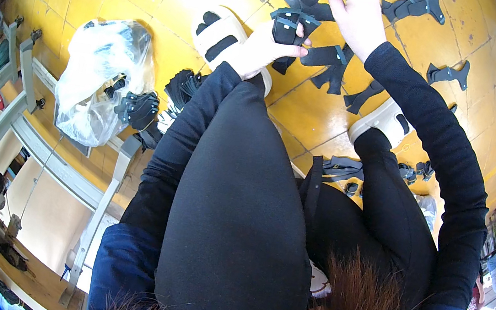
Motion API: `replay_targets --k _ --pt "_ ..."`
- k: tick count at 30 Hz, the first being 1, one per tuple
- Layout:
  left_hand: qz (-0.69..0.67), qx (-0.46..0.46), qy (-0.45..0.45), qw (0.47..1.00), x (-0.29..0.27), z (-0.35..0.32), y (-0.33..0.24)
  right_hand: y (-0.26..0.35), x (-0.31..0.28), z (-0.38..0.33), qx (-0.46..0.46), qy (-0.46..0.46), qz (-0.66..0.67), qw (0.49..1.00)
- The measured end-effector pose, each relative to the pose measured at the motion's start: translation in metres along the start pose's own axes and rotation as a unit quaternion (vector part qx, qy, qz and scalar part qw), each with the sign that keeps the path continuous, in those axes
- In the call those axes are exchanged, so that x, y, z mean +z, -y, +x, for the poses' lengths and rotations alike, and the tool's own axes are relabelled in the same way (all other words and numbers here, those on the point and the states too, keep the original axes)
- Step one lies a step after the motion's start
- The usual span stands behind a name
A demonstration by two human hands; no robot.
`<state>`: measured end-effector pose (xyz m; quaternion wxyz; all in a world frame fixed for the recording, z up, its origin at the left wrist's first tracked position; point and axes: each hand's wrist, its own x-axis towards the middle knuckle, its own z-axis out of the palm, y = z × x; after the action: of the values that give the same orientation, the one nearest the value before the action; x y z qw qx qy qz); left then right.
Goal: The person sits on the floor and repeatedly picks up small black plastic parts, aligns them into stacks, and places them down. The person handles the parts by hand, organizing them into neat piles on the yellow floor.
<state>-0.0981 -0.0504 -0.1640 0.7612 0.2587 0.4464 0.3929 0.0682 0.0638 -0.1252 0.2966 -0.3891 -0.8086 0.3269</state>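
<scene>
Both hands' fingers point(297, 52) around black cutouts point(288, 24)

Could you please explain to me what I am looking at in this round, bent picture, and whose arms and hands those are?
There is no machine here: a person wears a wide fisheye camera on the head, looking down, so straight lines bend near the rim. The dark sleeves and black-clad legs are the person's own.

The left hand grips a small stack of black cut pieces, flat shapes with a pale tab. The right hand reaches over that stack from above, fingertips at the pieces; whether it grips one I cannot tell.

The surface is a yellow tiled floor. More black cut pieces lie scattered on it. The person's feet wear white slippers. On the left sits a clear plastic bag with more black pieces beside it, near a pale metal frame.
</scene>
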Motion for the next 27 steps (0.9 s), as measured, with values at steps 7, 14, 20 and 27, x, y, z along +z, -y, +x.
replay_targets --k 7,14,20,27 --pt "0.053 0.011 -0.02 0.998 0.004 0.0 -0.002 0.013 0.016 -0.028 0.002 0.205 -0.091 0.975" --pt "0.105 0.01 -0.057 0.993 0.001 -0.005 0.002 0.008 0.017 -0.03 -0.016 0.201 -0.019 0.979" --pt "0.048 0.019 0.006 0.999 -0.002 0.004 0.001 0.006 0.014 -0.019 0.128 0.196 0.098 0.967" --pt "0.043 0.0 -0.007 0.999 0.003 0.01 -0.005 -0.005 0.007 -0.014 0.226 0.187 0.19 0.937"
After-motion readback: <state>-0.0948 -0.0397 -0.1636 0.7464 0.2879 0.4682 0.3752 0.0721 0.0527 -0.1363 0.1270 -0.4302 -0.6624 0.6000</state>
